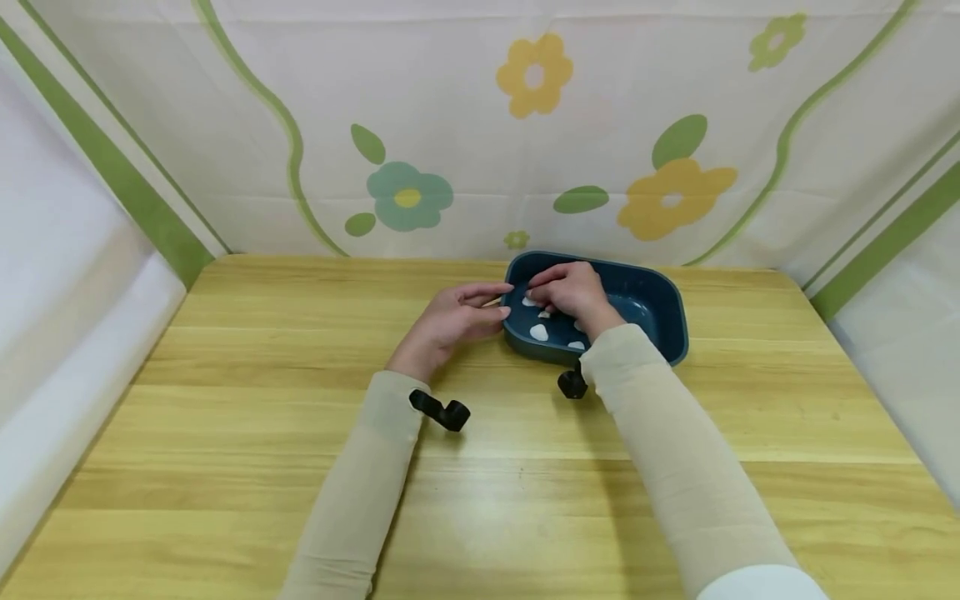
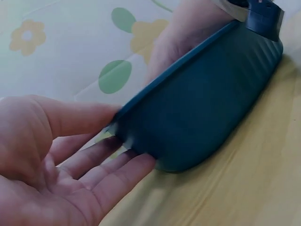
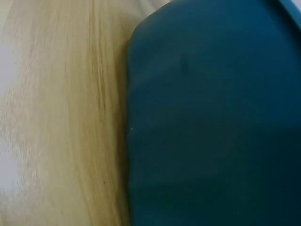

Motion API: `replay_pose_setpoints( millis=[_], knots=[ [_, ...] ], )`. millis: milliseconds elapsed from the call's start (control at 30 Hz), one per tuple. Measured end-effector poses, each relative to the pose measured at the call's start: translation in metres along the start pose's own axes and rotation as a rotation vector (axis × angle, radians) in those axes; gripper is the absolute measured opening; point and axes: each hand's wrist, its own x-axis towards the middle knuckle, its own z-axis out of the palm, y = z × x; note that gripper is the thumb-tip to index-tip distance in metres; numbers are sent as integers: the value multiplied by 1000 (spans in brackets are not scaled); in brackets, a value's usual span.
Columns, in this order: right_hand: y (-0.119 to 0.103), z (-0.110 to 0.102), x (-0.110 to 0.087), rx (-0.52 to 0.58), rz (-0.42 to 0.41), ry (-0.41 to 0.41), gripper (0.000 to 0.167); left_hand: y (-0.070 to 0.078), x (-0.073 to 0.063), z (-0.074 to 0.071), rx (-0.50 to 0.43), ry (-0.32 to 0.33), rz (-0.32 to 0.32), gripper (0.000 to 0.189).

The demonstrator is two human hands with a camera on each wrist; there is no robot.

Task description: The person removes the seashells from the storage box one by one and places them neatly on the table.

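Note:
A dark blue tub (image 1: 647,307) with rounded corners stands near the table's back edge. Several small white pieces (image 1: 538,332) lie on its floor in the left part. My right hand (image 1: 573,293) reaches over the near rim, thumb and fingertips together at one white piece (image 1: 529,301) by the left end. In the right wrist view the tub's outer wall (image 3: 202,108) fills most of the picture and hides that hand. My left hand (image 1: 457,321) touches the tub's left end with nearly straight fingers (image 2: 124,176), thumb right at the rim.
The wooden table (image 1: 480,500) spreads in front of the tub. Behind it hangs a white curtain (image 1: 450,83) printed with flowers and green leaves. A black mount sits on each wrist, the right one (image 1: 572,384) close to the tub's near wall.

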Motion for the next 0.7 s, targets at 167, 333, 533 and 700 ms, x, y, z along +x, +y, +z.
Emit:
replay_pose_setpoints(
  millis=[167, 333, 533, 700],
  knots=[
    [0, 2, 1, -44, 4, -16, 26, 6, 0, -4, 27, -34, -39, 49],
    [0, 1, 0, -78, 0, -23, 28, 12, 3, -5, 52, -66, -54, 50],
    [-1, 1, 1, -96, 6, -28, 29, 15, 3, -5, 47, -74, -63, 50],
    [-3, 0, 2, -145, 1, -25, 27, 15, 4, -7, 23, -92, -60, 52]
  ],
)
